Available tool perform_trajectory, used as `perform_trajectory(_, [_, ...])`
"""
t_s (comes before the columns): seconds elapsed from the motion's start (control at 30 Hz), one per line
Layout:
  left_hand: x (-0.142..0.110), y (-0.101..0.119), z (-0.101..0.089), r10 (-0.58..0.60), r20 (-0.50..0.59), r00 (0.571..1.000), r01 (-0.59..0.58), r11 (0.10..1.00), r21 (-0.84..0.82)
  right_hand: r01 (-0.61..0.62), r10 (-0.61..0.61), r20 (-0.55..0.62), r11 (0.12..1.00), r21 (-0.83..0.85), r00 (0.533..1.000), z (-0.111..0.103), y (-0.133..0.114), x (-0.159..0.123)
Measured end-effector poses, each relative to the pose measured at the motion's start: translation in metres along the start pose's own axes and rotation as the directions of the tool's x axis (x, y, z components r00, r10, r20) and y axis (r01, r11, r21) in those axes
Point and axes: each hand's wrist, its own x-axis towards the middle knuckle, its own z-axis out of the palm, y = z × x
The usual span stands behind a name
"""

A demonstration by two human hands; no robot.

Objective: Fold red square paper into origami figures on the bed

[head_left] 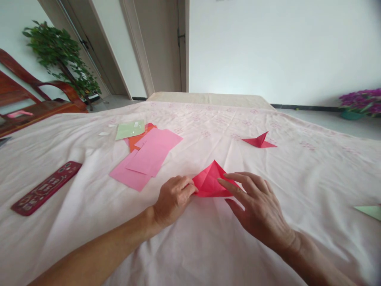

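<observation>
A red sheet of paper (210, 182), folded into a triangle with crease lines across it, lies between my hands with its peak pointing away from me. My left hand (175, 197) pinches its left corner between thumb and curled fingers. Over the right side of the triangle, my right hand (257, 204) has its fingers stretched out and apart, the fingertips resting on the paper and the thumb below its lower edge. Beyond my right hand sits a folded red paper piece (260, 141) with one flap standing up.
Pink paper sheets (151, 153) overlap an orange sheet (137, 142) and a light green packet (130, 130) at the left. A dark red phone-like object (47, 186) lies nearer me. Green paper (369, 211) shows at the right edge. The pale tablecloth (190, 246) is wrinkled.
</observation>
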Motion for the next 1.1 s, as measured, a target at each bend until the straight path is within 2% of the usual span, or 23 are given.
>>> perform_trajectory(0.1, [0.005, 0.01, 0.004, 0.085, 0.035, 0.996, -0.087, 0.993, 0.074, -0.055, 0.055, -0.019, 0.998, 0.016, 0.998, -0.006, -0.005, -0.009])
perform_trajectory(0.17, [0.005, 0.015, 0.004, 0.093, 0.079, 0.992, -0.097, 0.994, 0.041, 0.003, -0.005, 0.022, 0.995, 0.095, 1.0, -0.008, -0.007, -0.014])
perform_trajectory(0.23, [0.0, 0.017, 0.0, 0.079, 0.111, 0.991, -0.075, 0.997, -0.035, 0.082, -0.095, 0.076, 0.985, 0.153, 0.993, -0.01, -0.009, -0.019])
perform_trajectory(0.3, [-0.007, 0.014, -0.005, 0.05, 0.123, 0.991, -0.038, 0.994, -0.099, 0.112, -0.131, 0.106, 0.979, 0.17, 0.986, -0.01, -0.011, -0.026])
perform_trajectory(0.43, [-0.016, -0.001, -0.009, 0.044, 0.177, 0.983, -0.016, 0.987, -0.157, 0.047, -0.072, 0.128, 0.981, 0.189, 0.989, -0.007, -0.013, -0.04])
perform_trajectory(0.53, [-0.016, -0.01, -0.006, 0.055, 0.21, 0.976, -0.014, 0.981, -0.193, -0.022, -0.011, 0.151, 0.977, 0.211, 0.988, -0.003, -0.011, -0.045])
perform_trajectory(0.6, [-0.014, -0.011, -0.003, 0.02, 0.216, 0.976, 0.029, 0.975, -0.219, -0.049, 0.01, 0.174, 0.974, 0.22, 0.985, -0.001, -0.008, -0.048])
perform_trajectory(0.83, [-0.009, -0.006, -0.003, -0.095, 0.262, 0.96, 0.165, 0.952, -0.259, -0.007, -0.032, 0.235, 0.987, 0.163, 0.971, -0.002, 0.0, -0.057])
perform_trajectory(0.97, [-0.008, -0.007, -0.003, -0.122, 0.293, 0.948, 0.207, 0.937, -0.282, -0.075, 0.048, 0.221, 0.991, 0.114, 0.974, -0.004, -0.011, -0.056])
perform_trajectory(1.1, [-0.001, -0.009, -0.005, -0.17, 0.352, 0.92, 0.289, 0.902, -0.321, -0.236, 0.208, 0.198, 0.963, 0.13, 0.958, -0.007, -0.022, -0.05])
